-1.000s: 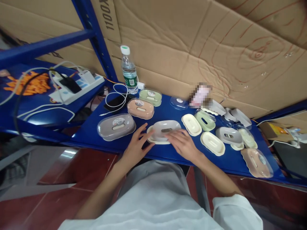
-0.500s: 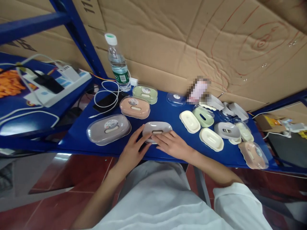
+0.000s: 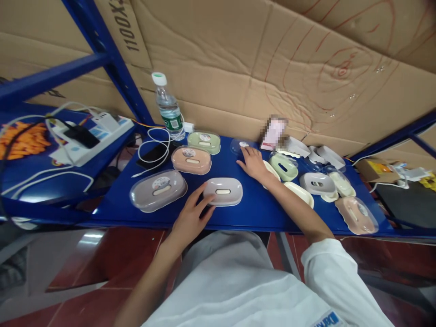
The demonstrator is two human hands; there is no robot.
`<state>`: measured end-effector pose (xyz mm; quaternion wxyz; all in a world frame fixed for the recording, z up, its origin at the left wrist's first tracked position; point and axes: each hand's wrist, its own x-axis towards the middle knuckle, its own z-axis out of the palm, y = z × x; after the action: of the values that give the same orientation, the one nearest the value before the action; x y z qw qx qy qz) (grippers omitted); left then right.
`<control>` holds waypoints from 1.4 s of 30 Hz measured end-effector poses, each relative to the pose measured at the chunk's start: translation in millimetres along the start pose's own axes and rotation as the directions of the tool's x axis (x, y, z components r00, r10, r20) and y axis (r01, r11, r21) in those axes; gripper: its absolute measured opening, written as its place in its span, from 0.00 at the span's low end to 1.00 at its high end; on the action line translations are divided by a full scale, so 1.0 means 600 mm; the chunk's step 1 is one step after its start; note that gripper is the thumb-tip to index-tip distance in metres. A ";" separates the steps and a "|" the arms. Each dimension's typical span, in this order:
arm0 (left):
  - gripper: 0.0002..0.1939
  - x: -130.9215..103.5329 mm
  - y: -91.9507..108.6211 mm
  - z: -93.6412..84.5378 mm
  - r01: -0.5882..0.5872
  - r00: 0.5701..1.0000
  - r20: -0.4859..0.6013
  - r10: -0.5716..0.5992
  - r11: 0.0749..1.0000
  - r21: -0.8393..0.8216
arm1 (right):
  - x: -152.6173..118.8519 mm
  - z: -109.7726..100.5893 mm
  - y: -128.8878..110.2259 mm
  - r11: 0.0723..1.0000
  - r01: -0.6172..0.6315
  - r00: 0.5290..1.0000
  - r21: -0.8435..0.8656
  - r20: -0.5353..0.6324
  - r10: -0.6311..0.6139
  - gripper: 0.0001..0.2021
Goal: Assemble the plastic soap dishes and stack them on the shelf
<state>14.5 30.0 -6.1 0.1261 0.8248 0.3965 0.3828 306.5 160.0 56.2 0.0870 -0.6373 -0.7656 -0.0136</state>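
My left hand (image 3: 193, 213) grips the left end of an oval grey soap box (image 3: 231, 195), index finger at the far edge and thumb near the front edge. A pale insert shows through the box's slot, and no clear lid covers it. My right hand (image 3: 254, 163) reaches forward with fingers stretched and apart. Its fingertips are on a clear lid (image 3: 236, 145) with a round sticker, lying at the back of the table. To the left stand lidded soap boxes: a grey one (image 3: 146, 195), a pink one (image 3: 199, 165) and a green one (image 3: 213, 143).
On the right lie a green box (image 3: 284, 169), a grey slotted box (image 3: 316, 183), a pink box (image 3: 354, 215) and cream trays (image 3: 299, 194). A water bottle (image 3: 169, 111) and white cable (image 3: 158, 154) stand at the back left. Cardboard (image 3: 211, 68) walls the rear.
My right hand has left the grey soap box and moved forward and right to the clear lid. The pale insert now shows in the box's slot. My left hand stays at the box.
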 end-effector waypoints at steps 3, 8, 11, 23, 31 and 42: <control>0.15 0.001 0.003 -0.001 0.019 1.000 0.011 -0.019 1.000 -0.001 | -0.016 0.008 -0.008 0.996 0.085 0.995 0.002 -0.053 -0.085 0.33; 0.22 0.004 0.006 -0.007 0.152 0.988 0.002 -0.153 0.983 -0.099 | -0.036 -0.002 0.000 0.978 0.097 0.995 0.186 -0.006 -0.097 0.32; 0.32 0.003 0.004 -0.006 0.250 0.968 0.011 -0.252 0.950 -0.186 | -0.064 -0.021 -0.002 0.902 0.252 0.967 0.351 -0.118 -0.224 0.29; 0.42 0.001 0.002 0.002 0.263 0.957 -0.027 -0.288 0.905 -0.335 | -0.171 -0.025 -0.077 0.804 0.574 0.816 0.156 -0.032 -0.577 0.28; 0.37 0.001 0.002 0.000 0.268 0.960 -0.012 -0.279 0.933 -0.239 | -0.162 -0.019 -0.072 0.820 0.555 0.829 0.142 -0.016 -0.559 0.30; 0.30 0.003 0.006 -0.009 0.180 0.977 -0.080 -0.199 0.963 -0.201 | -0.124 -0.024 -0.006 0.924 0.368 0.927 -0.099 -0.031 -0.373 0.33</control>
<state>13.1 28.4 0.5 0.2213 0.7468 0.4407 0.4461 317.5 85.1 59.3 0.0726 -0.4839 -0.8684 -0.0804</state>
